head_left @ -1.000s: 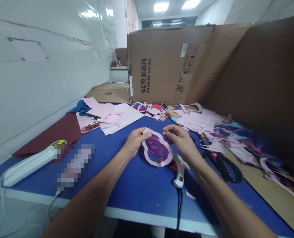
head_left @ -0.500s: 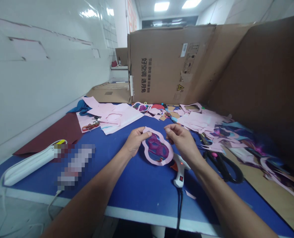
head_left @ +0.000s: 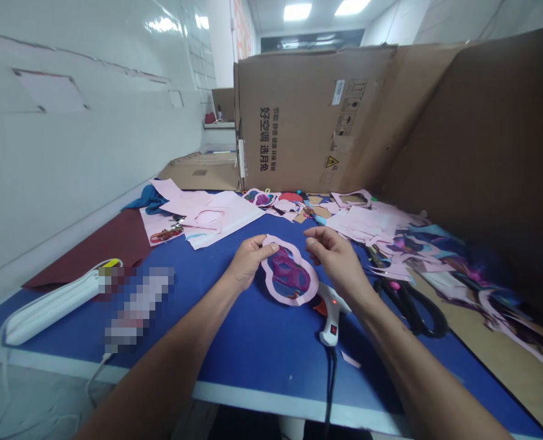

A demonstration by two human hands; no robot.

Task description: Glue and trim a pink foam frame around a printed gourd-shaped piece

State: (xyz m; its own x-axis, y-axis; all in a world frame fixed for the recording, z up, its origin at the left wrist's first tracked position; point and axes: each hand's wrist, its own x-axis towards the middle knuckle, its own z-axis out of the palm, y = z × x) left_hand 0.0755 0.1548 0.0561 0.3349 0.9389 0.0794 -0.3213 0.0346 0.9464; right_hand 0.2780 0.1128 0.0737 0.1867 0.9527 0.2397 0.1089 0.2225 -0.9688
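Showing, head view: paper cutout (head_left: 289, 276), pink rim, purple centre, over blue counter (head_left: 234, 348), just beside glue gun (head_left: 330, 318). Left hand (head_left: 248, 261): grip pinching cutout's top rim. Right hand (head_left: 338, 261): fingertips close to rim, grip state cannot be told. Cardboard box (head_left: 308, 122) printed "好空调 选月兔".

White glossy wall (head_left: 92, 122) on the left, two ceiling light panels (head_left: 297, 12) lit. Blue table (head_left: 253, 348), white front edge. Big cardboard sheet (head_left: 308, 122) stands upright along its far side, second sheet (head_left: 482, 153) along the right. Dark red mat (head_left: 110, 241) by the wall.
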